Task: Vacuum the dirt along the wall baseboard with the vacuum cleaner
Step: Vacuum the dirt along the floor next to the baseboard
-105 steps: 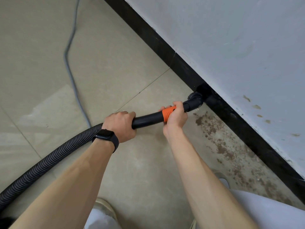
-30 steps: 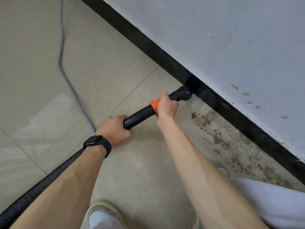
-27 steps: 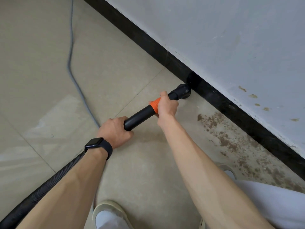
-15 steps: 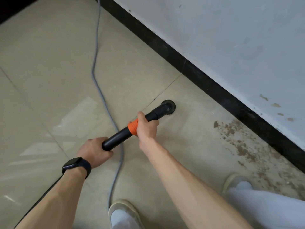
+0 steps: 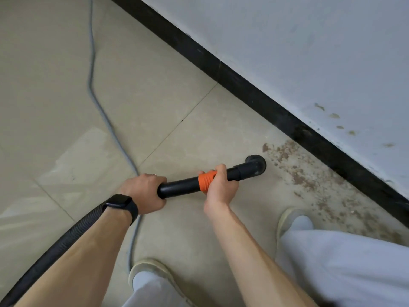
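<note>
A black vacuum tube (image 5: 181, 187) with an orange collar (image 5: 205, 182) lies nearly level above the floor. My left hand (image 5: 145, 193) grips its rear end where the ribbed hose (image 5: 59, 247) joins. My right hand (image 5: 220, 185) grips the tube at the orange collar. The round black nozzle (image 5: 255, 165) sits on the tile at the left edge of a brown dirt patch (image 5: 309, 185). The dirt runs along the black baseboard (image 5: 276, 114) under the white wall (image 5: 309, 52). The nozzle is a short way off the baseboard.
A grey power cable (image 5: 95, 98) snakes over the beige tiles, passing under my left hand towards my left shoe (image 5: 152, 273). My right shoe (image 5: 292, 220) and white trouser leg (image 5: 345, 262) stand at the dirt's near edge.
The nozzle left the baseboard, swung out over the floor, and now sits at the left edge of the dirt patch. Both hands kept their grip on the tube.
</note>
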